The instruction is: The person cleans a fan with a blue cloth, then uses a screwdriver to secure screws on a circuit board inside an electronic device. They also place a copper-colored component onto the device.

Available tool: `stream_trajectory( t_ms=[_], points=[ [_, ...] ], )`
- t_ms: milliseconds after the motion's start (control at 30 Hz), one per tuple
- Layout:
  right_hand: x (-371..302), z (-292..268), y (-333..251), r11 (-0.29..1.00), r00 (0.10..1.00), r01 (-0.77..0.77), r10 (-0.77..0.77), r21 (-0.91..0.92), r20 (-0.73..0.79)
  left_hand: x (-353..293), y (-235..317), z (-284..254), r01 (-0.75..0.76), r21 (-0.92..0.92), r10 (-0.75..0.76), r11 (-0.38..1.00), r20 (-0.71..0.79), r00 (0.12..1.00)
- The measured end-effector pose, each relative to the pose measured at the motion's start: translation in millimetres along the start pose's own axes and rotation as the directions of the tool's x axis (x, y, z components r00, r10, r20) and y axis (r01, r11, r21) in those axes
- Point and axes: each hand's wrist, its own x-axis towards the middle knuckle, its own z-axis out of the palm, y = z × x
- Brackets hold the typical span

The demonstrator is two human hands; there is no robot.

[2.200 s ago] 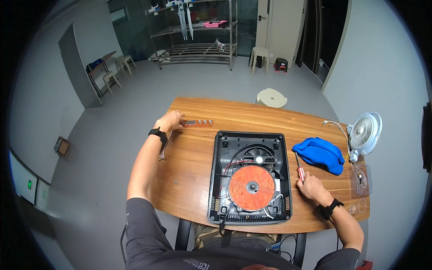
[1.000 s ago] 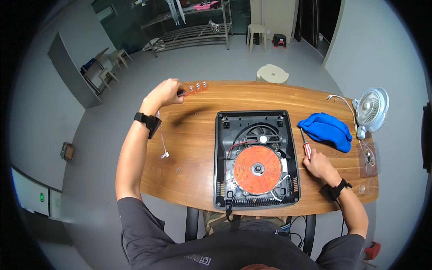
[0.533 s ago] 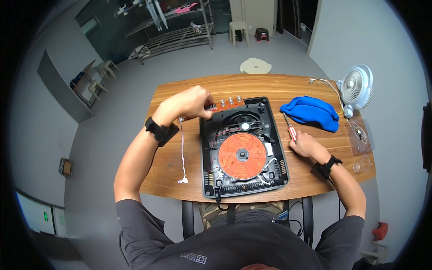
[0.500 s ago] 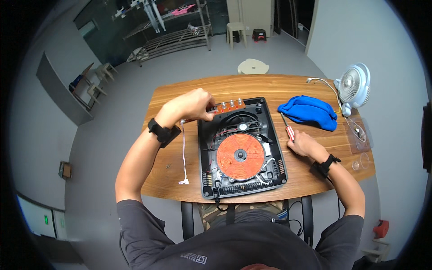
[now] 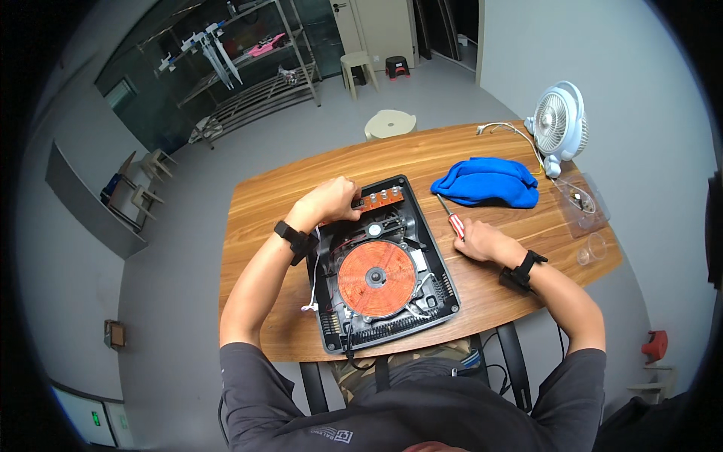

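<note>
Two hands at opened induction cooker (image 5: 380,267); left hand (image 5: 329,200) pinches small orange control board (image 5: 380,200) over cooker's far edge, seemingly to seat it; right hand (image 5: 477,239) curled around red-handled screwdriver (image 5: 451,218), resting right of cooker; blue cloth (image 5: 486,181) beyond

Opened cooker base (image 5: 380,271) mid-table, cloth (image 5: 486,181) behind-right w/ screwdriver (image 5: 451,219) between, fan (image 5: 559,124) at far right corner.

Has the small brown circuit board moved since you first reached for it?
Yes. The left hand carried the circuit board from the bare table's far-left onto the opened cooker's far edge.
</note>
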Motion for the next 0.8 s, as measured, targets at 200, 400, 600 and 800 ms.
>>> stream_trajectory(
  t_ms=[200,400,600,800],
  points=[
    [1,-1,1,1.000,1.000,0.017,-0.018,0.003,0.011,12,-18,12,-0.017,0.002,0.017,1.000,-0.052,0.998],
    [-1,-6,-4,0.999,1.000,-0.022,0.022,0.026,0.015,16,-15,14,-0.002,0.000,0.002,1.000,-0.058,0.998],
    [0,-3,-3,1.000,1.000,-0.003,0.003,0.030,-0.008,14,-15,20,-0.011,0.050,0.015,0.999,-0.064,0.998],
    [-1,-9,-3,1.000,0.999,0.014,-0.015,0.019,0.044,8,-12,17,-0.011,0.112,0.017,0.994,-0.051,0.999]
  ],
)
